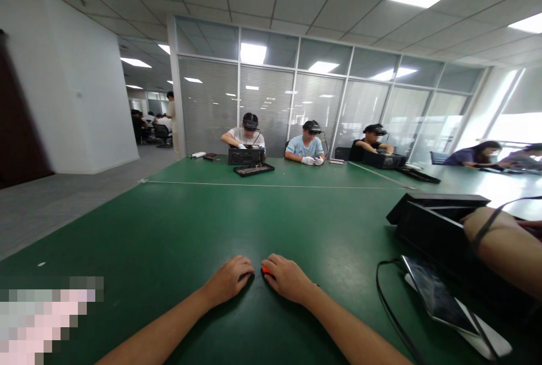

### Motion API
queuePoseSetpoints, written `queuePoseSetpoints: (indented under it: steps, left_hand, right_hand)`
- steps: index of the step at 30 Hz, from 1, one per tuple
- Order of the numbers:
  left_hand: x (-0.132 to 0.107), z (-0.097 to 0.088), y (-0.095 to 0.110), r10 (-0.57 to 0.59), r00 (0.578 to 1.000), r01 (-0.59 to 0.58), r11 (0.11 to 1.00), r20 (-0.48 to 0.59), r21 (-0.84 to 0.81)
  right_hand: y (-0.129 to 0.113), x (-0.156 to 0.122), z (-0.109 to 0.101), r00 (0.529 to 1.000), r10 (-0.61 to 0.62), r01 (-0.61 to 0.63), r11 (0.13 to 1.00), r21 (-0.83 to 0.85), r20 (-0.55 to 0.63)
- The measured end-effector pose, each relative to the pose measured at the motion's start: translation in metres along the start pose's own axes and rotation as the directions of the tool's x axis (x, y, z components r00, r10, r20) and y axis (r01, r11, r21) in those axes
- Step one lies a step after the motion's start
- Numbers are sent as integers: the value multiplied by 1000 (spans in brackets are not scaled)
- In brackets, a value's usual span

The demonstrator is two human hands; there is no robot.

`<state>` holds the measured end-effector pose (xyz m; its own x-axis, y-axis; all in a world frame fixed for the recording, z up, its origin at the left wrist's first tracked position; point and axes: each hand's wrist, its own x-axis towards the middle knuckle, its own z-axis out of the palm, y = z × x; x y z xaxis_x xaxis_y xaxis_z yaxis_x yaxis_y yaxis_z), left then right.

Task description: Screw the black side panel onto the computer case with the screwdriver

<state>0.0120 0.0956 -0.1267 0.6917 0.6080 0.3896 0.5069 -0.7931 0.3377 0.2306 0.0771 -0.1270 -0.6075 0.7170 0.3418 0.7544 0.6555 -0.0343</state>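
My left hand [228, 280] rests on the green table [203, 229], fingers curled and pressed together, with no object showing in it. Just to its right, my right hand [288, 279] lies palm down with bent fingers over a small orange-red object [266, 270]. Most of that object is covered by the fingers, so its kind cannot be made out. A tiny dark tip sticks out near the right wrist; whether it belongs to the same object is unclear. A narrow gap separates the two hands.
At right, a co-worker's arm [503, 241] reaches into a black case [440, 218]. Nearby lie a phone [440, 294] and a dark cable [387, 308]. Across the table, people in headsets sit near another black case [245, 155] and a black panel [254, 170].
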Motion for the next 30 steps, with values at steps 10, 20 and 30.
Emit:
queuePoseSetpoints:
  steps: [10,20,30]
  left_hand:
    - [0,-2,2,-7,1000,7,1000,-1,27]
    - [0,-2,3,-19,1000,19,1000,-6,23]
    - [0,-2,4,-33,999,34,999,-7,39]
  right_hand:
    - [1,-1,1,1000,6,-6,1000,4,7]
    - [-1,-1,-2,1000,9,-9,1000,9,12]
    - [1,-1,1,1000,1,-1,1000,-3,2]
